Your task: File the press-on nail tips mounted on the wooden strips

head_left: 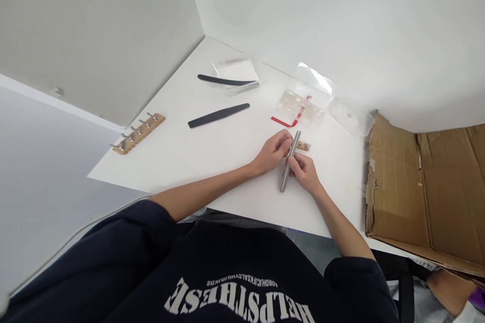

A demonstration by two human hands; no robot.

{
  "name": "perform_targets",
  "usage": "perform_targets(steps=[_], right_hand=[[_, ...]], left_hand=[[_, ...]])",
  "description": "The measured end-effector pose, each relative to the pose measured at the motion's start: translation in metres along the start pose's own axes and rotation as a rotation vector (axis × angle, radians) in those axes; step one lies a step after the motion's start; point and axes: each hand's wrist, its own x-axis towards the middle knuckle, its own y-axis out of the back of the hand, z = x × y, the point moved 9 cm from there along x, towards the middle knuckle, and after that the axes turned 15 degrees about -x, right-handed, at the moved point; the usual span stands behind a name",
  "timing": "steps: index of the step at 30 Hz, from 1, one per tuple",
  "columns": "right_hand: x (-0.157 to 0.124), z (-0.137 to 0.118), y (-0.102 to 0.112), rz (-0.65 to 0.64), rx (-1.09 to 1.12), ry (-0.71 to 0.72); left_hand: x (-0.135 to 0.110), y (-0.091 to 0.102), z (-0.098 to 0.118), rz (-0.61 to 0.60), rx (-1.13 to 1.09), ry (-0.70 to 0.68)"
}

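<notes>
My right hand (305,172) is closed around a long grey nail file (289,161), which lies slanted over the white table (212,161). My left hand (272,152) is pinched beside the file's upper half, on something too small to make out. A small wooden strip (304,146) lies just past the file's top end, touching or very near my fingers.
Two black nail files (219,115) (223,81) lie further back, one resting on a clear box (237,73). A wooden holder with metal pegs (138,133) sits at the left edge. Clear plastic cases (306,101) are behind my hands. An open cardboard box (424,192) stands at the right.
</notes>
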Motion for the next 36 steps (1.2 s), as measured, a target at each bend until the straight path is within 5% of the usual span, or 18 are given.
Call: perform_targets(steps=[7, 13, 20, 27, 33, 36], right_hand=[[0.001, 0.002, 0.008, 0.086, 0.073, -0.024], [0.001, -0.001, 0.0, 0.017, 0.037, 0.019], [0.001, 0.003, 0.01, 0.126, 0.099, -0.02], [0.001, 0.0, 0.001, 0.012, 0.042, 0.018], [0.001, 0.006, 0.008, 0.103, 0.107, -0.019], [0.002, 0.003, 0.006, 0.068, 0.101, -0.007]], left_hand=[[-0.001, -0.011, -0.001, -0.155, 0.059, -0.015], [0.0, 0.0, 0.0, -0.004, 0.011, -0.004], [-0.003, -0.012, 0.001, -0.137, 0.128, -0.022], [-0.001, -0.001, 0.002, -0.012, 0.086, -0.017], [-0.003, -0.011, 0.001, -0.137, 0.144, -0.009], [-0.002, -0.008, 0.002, -0.094, 0.129, -0.014]])
